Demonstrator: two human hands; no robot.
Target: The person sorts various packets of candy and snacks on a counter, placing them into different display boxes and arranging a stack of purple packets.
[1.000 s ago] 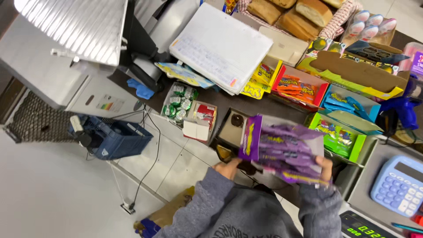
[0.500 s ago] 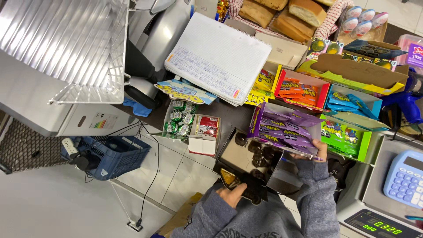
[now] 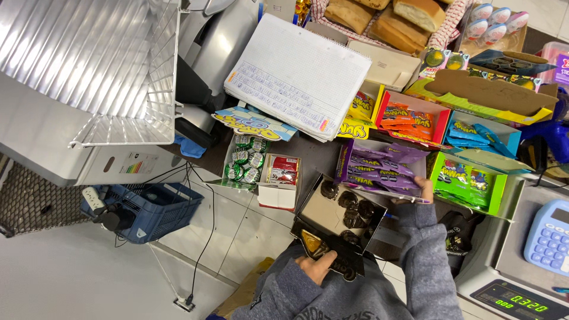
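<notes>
Head view: left hand (image 3: 319, 265), fingers curled onto the near edge of a glossy black cardboard tray (image 3: 338, 222) of dark round sweets, overhanging the counter's near edge; right hand (image 3: 422, 191), grey-sleeved, clamped on the near rim of a purple box (image 3: 379, 169) of crinkled foil packets, set among the counter's row of boxes. Adjacent: green box (image 3: 468, 181) just right, orange box (image 3: 412, 115) behind, spiral squared-paper notebook (image 3: 296, 77) towards the far edge.

Dark counter (image 3: 320, 155) carries candy display boxes (image 3: 409, 115) and a notebook (image 3: 296, 77).

Counter clutter I'm seeing around the work

I'm viewing a squared notebook (image 3: 296, 77) lying above the sweets, bread loaves (image 3: 391, 15) sitting behind it, a blue calculator (image 3: 548, 237) resting right, a blue crate (image 3: 148, 210) standing below.
</notes>
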